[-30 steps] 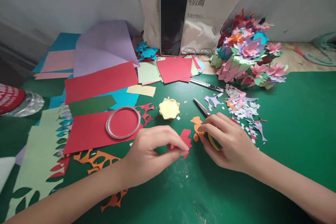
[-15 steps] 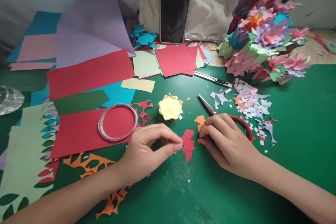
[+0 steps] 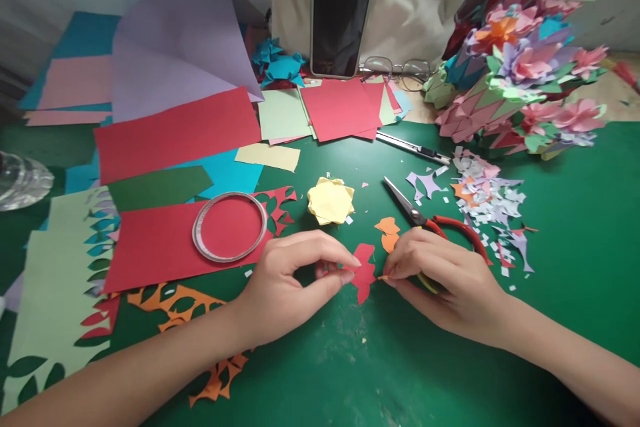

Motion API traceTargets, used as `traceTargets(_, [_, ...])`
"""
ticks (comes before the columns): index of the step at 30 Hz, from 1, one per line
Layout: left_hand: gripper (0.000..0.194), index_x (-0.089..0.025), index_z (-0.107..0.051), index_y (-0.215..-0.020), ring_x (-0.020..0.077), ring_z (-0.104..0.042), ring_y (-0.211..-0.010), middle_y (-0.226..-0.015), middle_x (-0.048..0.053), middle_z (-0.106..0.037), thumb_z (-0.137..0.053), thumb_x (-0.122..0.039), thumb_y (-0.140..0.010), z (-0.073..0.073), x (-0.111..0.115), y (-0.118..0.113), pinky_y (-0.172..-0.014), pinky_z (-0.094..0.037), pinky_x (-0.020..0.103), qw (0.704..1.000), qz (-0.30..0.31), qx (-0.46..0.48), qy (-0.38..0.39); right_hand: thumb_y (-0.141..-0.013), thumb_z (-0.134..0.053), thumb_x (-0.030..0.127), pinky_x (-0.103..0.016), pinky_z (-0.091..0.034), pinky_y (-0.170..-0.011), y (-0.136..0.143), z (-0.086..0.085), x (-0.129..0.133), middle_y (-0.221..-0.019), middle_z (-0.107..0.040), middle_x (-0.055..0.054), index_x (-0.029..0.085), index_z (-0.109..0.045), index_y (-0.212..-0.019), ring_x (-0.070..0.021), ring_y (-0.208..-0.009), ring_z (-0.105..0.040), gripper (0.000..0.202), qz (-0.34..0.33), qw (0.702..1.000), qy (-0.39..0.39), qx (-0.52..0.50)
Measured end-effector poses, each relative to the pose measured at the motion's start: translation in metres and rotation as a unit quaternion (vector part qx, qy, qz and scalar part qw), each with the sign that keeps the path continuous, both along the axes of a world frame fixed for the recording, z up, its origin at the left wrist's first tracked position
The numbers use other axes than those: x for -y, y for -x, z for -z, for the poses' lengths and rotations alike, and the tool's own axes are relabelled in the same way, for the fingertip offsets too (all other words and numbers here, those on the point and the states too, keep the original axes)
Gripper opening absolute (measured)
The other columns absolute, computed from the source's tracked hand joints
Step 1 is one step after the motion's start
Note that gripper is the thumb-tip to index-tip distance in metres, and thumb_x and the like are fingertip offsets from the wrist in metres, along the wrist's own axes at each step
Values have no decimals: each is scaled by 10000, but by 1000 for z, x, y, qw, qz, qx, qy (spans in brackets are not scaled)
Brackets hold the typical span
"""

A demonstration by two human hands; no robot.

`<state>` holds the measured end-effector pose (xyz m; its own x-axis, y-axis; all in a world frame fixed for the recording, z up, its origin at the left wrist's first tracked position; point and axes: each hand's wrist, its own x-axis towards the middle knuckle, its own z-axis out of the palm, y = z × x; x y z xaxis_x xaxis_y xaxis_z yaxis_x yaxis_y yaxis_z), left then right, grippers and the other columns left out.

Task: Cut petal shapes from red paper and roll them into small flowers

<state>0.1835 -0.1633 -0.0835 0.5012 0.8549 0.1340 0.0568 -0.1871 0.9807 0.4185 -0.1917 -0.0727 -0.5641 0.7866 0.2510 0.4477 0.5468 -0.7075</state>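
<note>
My left hand (image 3: 305, 280) is closed, thumb and forefinger at the left edge of a red paper petal cut-out (image 3: 365, 277), part of which is hidden behind the fingers. Close by on the right, my right hand (image 3: 440, 273) pinches a small orange paper piece (image 3: 383, 277), mostly covered by the fingertips. Two orange paper petals (image 3: 389, 233) lie just beyond that hand. Red-handled scissors (image 3: 417, 215) rest partly under it, blades pointing away to the left. A yellow folded paper piece (image 3: 331, 201) sits behind the gap between my hands.
A tape roll (image 3: 197, 230) lies on red paper (image 3: 150, 240) at left, near orange offcuts (image 3: 220, 373). Paper scraps (image 3: 493, 203) and a box cutter (image 3: 413, 147) lie at right. Paper flowers (image 3: 530, 67), glasses (image 3: 400, 70) and a phone (image 3: 345, 10) stand behind.
My right hand has drawn the orange piece slightly down and left, uncovering the two orange petals and more of the scissors. My left hand stays by the red cut-out. The view has shifted slightly.
</note>
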Motion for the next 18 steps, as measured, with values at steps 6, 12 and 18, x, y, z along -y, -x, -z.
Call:
traceTargets(6, [180, -148, -707, -887, 137, -665, -703, -803, 52, -708, -753, -66, -735, -2, 1, 1, -655, -576, 237, 999, 7, 26, -23, -874, -614, 46, -282, -512, -708, 22, -15, -10, -816, -676, -24, 189, -576, -928, -128, -749, -633, 157, 15, 998, 30, -47])
traceTargets(12, [139, -183, -678, -826, 120, -662, -737, -792, 16, -666, -709, -60, -768, -3, 3, -2, -658, -570, 192, 996, -78, 37, 29, -894, -586, 92, -226, -503, -603, 36, -24, -20, -818, -699, -19, 200, -607, -950, -114, -699, -640, 123, 3, 999, 7, -32])
traceTargets(18, [137, -182, -648, -810, 115, -646, -719, -791, 7, -638, -700, -73, -746, -2, 4, -3, -669, -568, 195, 990, -104, 20, 96, -884, -576, 197, -281, -493, -630, 25, -35, -107, -762, -673, -16, 205, -596, -837, -153, -669, -611, 51, 177, 973, -133, 68])
